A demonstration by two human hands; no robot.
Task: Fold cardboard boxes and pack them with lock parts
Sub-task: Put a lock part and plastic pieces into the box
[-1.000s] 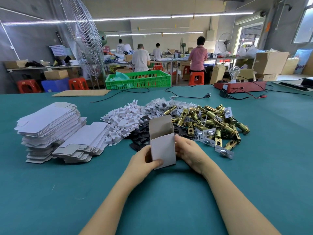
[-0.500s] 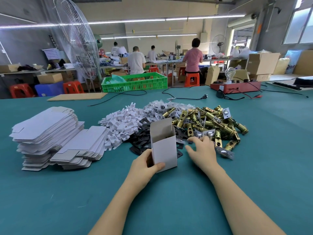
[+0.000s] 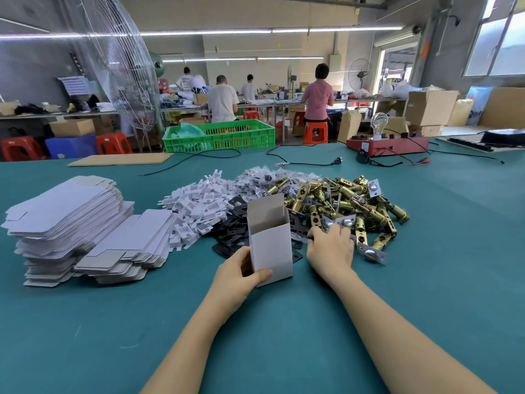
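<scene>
A small white cardboard box (image 3: 271,245) stands upright on the green table (image 3: 284,322) with its top flap open. My left hand (image 3: 237,275) grips its lower left side, thumb across the front. My right hand (image 3: 331,247) reaches into the near edge of a pile of brass latch parts (image 3: 349,203), fingers spread over a silver-faced part; the fingertips are hidden. Black plates (image 3: 235,226) lie behind the box. White plastic inserts (image 3: 199,203) and small bagged parts (image 3: 261,177) lie further back.
Two stacks of flat white box blanks (image 3: 71,220) sit at the left. A green crate (image 3: 218,136), a flat cardboard sheet (image 3: 119,159), black cables (image 3: 306,162) and a red device with a bulb (image 3: 389,143) line the far edge. People work at benches beyond.
My right hand left the box's side and moved right and forward into the brass parts pile. My left hand kept the box upright, shifting slightly.
</scene>
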